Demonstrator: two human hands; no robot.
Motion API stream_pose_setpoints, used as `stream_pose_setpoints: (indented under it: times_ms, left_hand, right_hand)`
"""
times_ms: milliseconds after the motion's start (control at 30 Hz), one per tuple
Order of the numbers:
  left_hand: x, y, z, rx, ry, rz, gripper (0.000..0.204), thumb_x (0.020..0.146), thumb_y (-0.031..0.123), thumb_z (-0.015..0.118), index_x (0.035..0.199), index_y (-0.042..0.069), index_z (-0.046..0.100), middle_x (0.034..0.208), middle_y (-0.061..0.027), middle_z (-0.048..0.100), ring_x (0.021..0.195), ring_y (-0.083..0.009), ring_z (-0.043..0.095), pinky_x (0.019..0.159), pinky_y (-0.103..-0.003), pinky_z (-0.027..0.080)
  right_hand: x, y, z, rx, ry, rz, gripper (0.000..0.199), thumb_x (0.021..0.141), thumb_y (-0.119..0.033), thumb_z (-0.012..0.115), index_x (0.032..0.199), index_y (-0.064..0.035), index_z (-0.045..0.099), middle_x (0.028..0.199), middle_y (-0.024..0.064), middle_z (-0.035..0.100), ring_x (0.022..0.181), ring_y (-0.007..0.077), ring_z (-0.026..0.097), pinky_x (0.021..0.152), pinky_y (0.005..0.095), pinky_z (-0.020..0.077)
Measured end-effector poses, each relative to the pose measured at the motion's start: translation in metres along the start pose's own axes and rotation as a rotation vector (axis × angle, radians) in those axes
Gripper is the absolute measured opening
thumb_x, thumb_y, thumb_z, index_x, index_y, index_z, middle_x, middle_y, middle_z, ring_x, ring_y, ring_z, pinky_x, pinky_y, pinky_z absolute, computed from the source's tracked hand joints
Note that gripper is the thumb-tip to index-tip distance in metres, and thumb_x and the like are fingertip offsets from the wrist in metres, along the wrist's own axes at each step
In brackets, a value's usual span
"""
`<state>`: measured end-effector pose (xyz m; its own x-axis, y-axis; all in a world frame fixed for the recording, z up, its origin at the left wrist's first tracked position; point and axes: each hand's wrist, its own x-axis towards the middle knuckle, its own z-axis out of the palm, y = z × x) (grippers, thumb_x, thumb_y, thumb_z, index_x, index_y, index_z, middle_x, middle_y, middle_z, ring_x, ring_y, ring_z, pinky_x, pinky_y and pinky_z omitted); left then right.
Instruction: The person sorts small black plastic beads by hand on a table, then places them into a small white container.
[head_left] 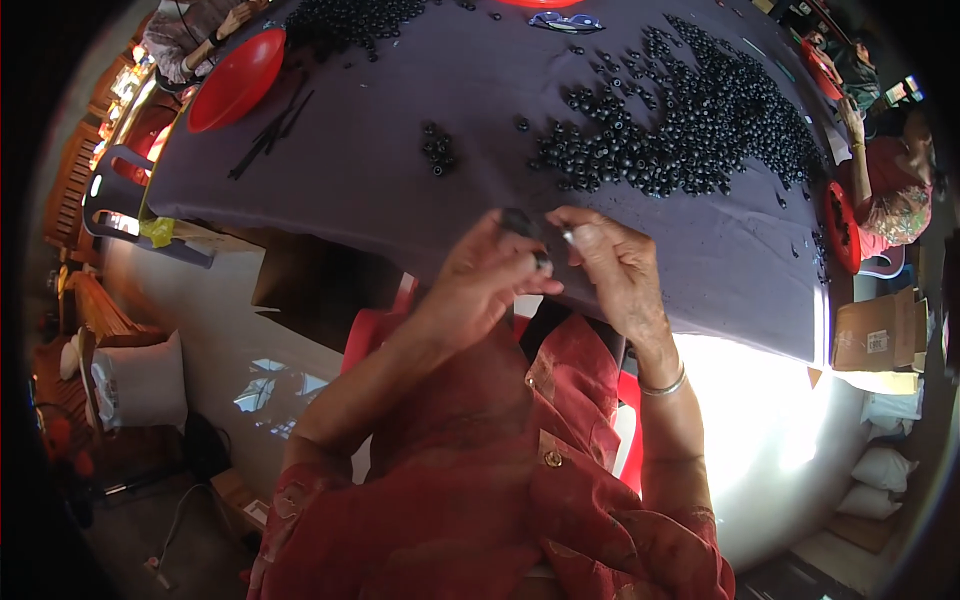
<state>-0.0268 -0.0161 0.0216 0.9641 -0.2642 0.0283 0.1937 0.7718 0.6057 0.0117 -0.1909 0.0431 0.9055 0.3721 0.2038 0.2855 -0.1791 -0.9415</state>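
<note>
My left hand (488,275) and my right hand (612,262) meet just at the near edge of a table covered in dark purple cloth (380,190). Between their fingertips is a small black ring-shaped part (518,221), pinched by the left hand with the right fingers touching it. A second small dark ring shows at the left fingers. A big heap of small black round parts (690,120) lies on the cloth just beyond my right hand. A little cluster of the same parts (437,147) sits beyond my left hand.
A red bowl (236,80) stands at the far left of the table beside thin black strips (268,130). Another heap of black parts (350,18) lies at the far edge. Other people sit at the far left (195,35) and at the right (890,185), with a red dish (838,225).
</note>
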Motion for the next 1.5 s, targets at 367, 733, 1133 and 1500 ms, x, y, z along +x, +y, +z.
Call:
stream_pose_setpoints:
  times_ms: [367,733,1133,1500]
  left_hand:
    - [-0.002,0.001,-0.018,-0.015,-0.040,-0.154,0.037,0.088,0.004,0.058,0.123,0.006,0.043,0.099,-0.0064,0.058,0.082,-0.0143,0.059,0.077,-0.034,0.054]
    - [0.007,0.014,-0.026,0.017,0.067,-0.131,0.018,0.088,0.005,0.061,0.104,0.007,0.056,0.085,-0.0021,0.058,0.077,-0.0124,0.057,0.068,-0.028,0.051]
    - [0.092,0.103,-0.112,1.219,0.555,0.253,0.008,0.080,0.010,0.070,0.083,0.005,0.065,0.069,0.0021,0.059,0.064,-0.0040,0.052,0.057,-0.020,0.043]
    - [0.071,0.106,-0.120,0.955,0.578,0.379,0.009,0.088,0.011,0.061,0.092,0.003,0.061,0.066,0.0023,0.051,0.057,-0.0051,0.046,0.052,-0.021,0.040]
  right_hand:
    - [-0.003,-0.019,0.013,0.326,-0.144,0.029,0.005,0.083,-0.003,0.069,0.086,-0.0004,0.068,0.075,-0.0003,0.055,0.066,0.0075,0.049,0.062,0.0228,0.0408]
    - [0.003,-0.004,-0.010,-0.605,0.190,-0.150,0.013,0.081,-0.012,0.070,0.081,-0.0010,0.062,0.065,0.0104,0.058,0.058,0.0180,0.057,0.054,0.0349,0.0438]
    - [0.008,0.038,-0.054,-0.962,0.158,0.258,0.023,0.082,-0.026,0.065,0.087,-0.0051,0.058,0.078,0.0192,0.064,0.079,0.0420,0.061,0.064,0.0487,0.0469]
    - [0.049,0.010,-0.029,-0.870,0.202,-0.133,0.010,0.082,-0.012,0.063,0.083,-0.0027,0.059,0.081,0.0182,0.061,0.077,0.0409,0.059,0.064,0.0464,0.0460]
